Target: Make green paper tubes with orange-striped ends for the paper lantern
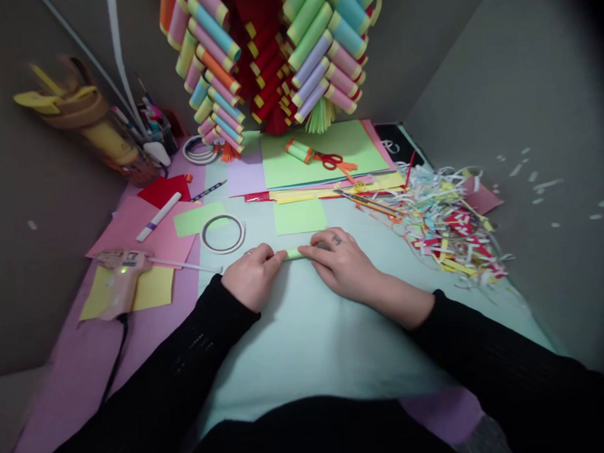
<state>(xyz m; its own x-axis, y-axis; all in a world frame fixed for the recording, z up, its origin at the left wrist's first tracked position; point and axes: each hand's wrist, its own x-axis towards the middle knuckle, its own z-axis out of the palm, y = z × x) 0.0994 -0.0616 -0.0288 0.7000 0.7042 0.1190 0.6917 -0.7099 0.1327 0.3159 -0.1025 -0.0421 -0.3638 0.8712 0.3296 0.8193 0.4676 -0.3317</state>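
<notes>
A small green paper roll (294, 253) is lying flat on a pale mint sheet (307, 333) near the middle of the tabletop (151, 340), and both hands are closing on it from either side. The left hand (251, 274) is pinching its left end with curled fingertips, while the right hand (342, 261) is pressing down over its right end, fingers bent and knuckles raised. Most of the roll is hiding under the fingers, so how tightly it is wound cannot be told. Being thin craft paper, it is probably weighing next to nothing, creasing easily and springing open if let go. It is likely best held lightly at both ends with the fingertips, not squeezed at the middle, where it would flatten. Just beyond the hands a light green square (300, 216) is lying loose, with a ring of tape (223, 233) to its left. Further left, a glue gun (124, 274) is resting on a yellow sheet (154, 290), its cord trailing off the near edge. To the right a heap of shredded paper strips (446, 220) is spreading over the sheet. At the back, red scissors (330, 160) are sitting on a stack of coloured paper (324, 179), beneath a hanging lantern of paper tubes (274, 54).
</notes>
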